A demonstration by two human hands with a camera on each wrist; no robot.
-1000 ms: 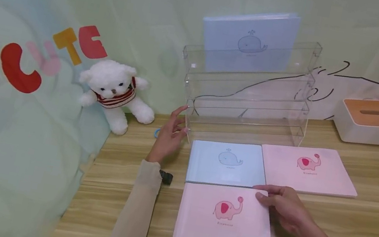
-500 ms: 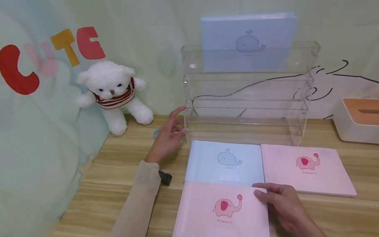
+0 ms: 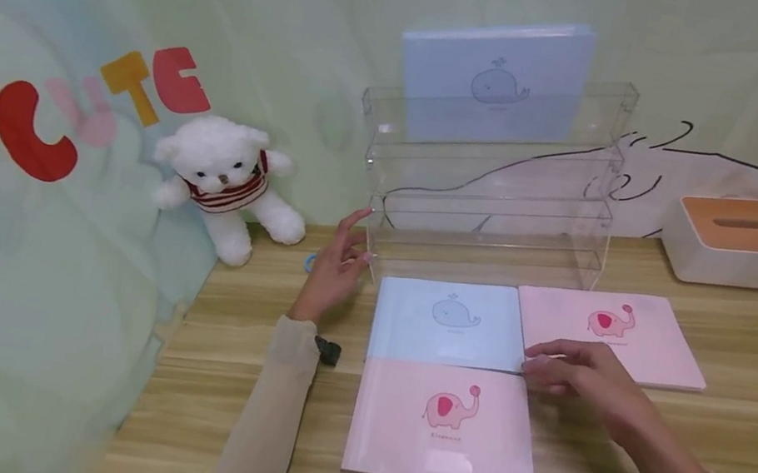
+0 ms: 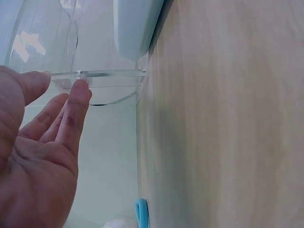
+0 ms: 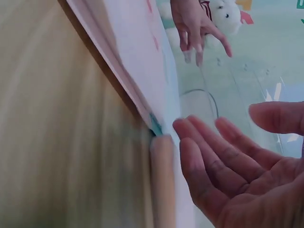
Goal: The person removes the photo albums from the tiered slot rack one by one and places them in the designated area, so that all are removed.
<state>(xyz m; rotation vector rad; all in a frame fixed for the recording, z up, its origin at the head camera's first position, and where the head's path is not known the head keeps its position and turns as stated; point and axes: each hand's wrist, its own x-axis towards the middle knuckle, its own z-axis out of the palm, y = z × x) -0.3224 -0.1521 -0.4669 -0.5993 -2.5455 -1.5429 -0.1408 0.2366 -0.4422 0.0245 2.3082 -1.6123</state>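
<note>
Between left hand (image 3: 332,279) and right hand (image 3: 599,387), both unclenched, lies a pale-blue, whale-printed book (image 3: 448,327).

pink book (image 5: 118,43) partly outside right-wrist view

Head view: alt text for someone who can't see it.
A person's left hand touches the side of a clear tiered rack with a blue whale book in its top tier; the right hand is near where a flat blue book and two pink elephant books meet on a wood-grain table. A teddy bear sits left, a tissue box right.
</note>
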